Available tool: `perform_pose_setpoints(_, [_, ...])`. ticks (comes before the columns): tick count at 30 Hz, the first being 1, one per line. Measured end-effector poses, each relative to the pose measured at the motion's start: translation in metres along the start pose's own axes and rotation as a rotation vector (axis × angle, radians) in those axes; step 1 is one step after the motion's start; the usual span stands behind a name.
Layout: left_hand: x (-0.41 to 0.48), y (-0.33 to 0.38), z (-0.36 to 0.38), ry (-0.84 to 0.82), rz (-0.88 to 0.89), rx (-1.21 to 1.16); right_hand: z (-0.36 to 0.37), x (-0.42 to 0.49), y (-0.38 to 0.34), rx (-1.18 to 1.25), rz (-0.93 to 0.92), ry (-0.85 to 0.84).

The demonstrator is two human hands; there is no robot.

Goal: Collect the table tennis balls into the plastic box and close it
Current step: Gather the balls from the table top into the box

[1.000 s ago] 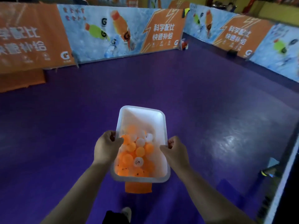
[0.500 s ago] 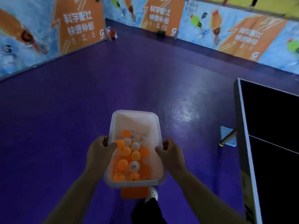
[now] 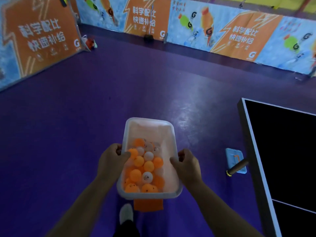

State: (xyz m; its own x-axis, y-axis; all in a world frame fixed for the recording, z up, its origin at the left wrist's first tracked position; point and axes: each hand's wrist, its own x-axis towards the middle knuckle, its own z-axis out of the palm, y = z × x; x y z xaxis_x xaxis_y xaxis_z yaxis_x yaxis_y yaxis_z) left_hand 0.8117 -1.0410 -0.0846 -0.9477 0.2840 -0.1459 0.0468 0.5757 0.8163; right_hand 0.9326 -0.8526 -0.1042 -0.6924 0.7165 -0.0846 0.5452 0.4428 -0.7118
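1. The plastic box (image 3: pixel 168 134) is a translucent white rectangular tub with rounded corners and a rolled rim, held in the air over the floor, low in the middle of the view.
2. The left hand (image 3: pixel 112 161) grips the box's left long rim, fingers curled under the edge and thumb over the top, near an orange ball.
3. The right hand (image 3: pixel 187 165) clasps the right long rim in the same way, curled tight around the lip.
4. The table tennis balls (image 3: pixel 145 168) lie heaped in the nearer half of the box: smooth small spheres, mostly matte orange with several white ones, some carrying tiny dark print marks. The far half of the box shows bare pale plastic.
5. An orange flat piece (image 3: pixel 148 204) sticks out from under the near end of the box; what it is cannot be told.
6. The floor (image 3: pixel 68 125) is a purple, slightly glossy mat with a soft sheen of reflected light.
7. A table tennis table (image 3: pixel 282 151), dark and flat with a thin white edge line, stands at the right.
8. Printed barrier panels (image 3: pixel 236 35) in orange and pale blue fence the court.
9. A white shoe (image 3: pixel 126 213) shows below the box.
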Motion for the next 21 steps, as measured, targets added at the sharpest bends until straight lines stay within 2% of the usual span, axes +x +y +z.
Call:
perform_pose_setpoints(7, [0.186, 0.051, 0.067, -0.157, 0.119, 0.050, 0.006, 0.168, -0.002, 0.026, 0.128, 0.082])
perform_pose_setpoints(13, [0.348, 0.125, 0.112, -0.262, 0.165, 0.082, -0.004, 0.317, -0.029, 0.065, 0.224, 0.197])
perform_pose_setpoints(21, [0.478, 0.218, 0.235, -0.431, 0.261, 0.185, -0.048, 0.464, 0.016, 0.149, 0.419, 0.340])
